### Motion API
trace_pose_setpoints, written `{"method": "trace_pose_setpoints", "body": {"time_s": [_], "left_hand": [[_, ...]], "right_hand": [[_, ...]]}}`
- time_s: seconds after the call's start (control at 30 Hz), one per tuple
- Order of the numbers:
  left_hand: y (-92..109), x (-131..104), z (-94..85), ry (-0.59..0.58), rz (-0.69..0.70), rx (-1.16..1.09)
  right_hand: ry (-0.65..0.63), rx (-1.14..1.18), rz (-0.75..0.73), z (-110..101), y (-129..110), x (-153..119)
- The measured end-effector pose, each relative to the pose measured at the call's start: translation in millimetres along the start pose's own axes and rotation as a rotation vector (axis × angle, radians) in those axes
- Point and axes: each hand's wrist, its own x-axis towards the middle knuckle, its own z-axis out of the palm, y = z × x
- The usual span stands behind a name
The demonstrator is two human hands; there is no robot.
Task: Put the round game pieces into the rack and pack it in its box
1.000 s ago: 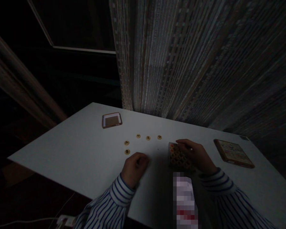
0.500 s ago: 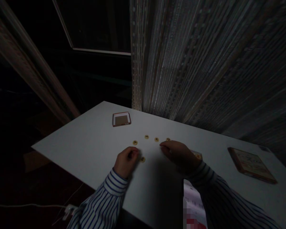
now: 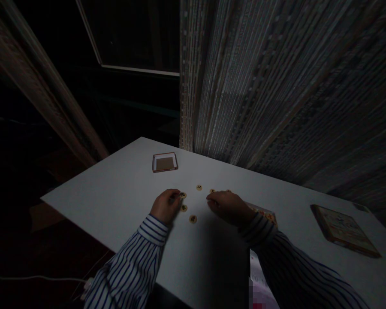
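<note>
The left hand [image 3: 164, 207] is curling over the table [image 3: 125, 206], its thumb and forefinger drawing close together at the near edge of a round disc [image 3: 183, 195]; whether they are gripping it or only touching it, I cannot tell. Just to the right of that hand, a second disc [image 3: 184, 208] is lying nearer the wearer, and a third disc [image 3: 193, 219] is resting nearer still. The right hand [image 3: 229, 207] is bunching its fingers, pointing toward the left hand; whether it is holding anything is hidden. Beyond its fingers, three more discs [image 3: 199, 187] are sitting in a loose row. A container of discs [image 3: 268, 215] is showing partly from behind the right hand and its cuff. Beyond the left hand, a shallow tray [image 3: 165, 163] is lying open; well to the right of the right hand, a flat decorated box [image 3: 345, 229] is resting. A phone [image 3: 260, 274] is showing beside the right sleeve.
</note>
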Motion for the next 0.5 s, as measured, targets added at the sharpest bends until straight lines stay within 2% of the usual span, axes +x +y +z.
{"method": "trace_pose_setpoints", "body": {"time_s": [0.17,0.5], "left_hand": [[-4,11,-0.7,-0.065,0.072,0.101],[-11,21,5.5,-0.209,0.149,0.191]], "right_hand": [[-0.027,-0.021,0.017,0,3,0],[-0.074,-0.047,-0.057,8,2,10]]}}
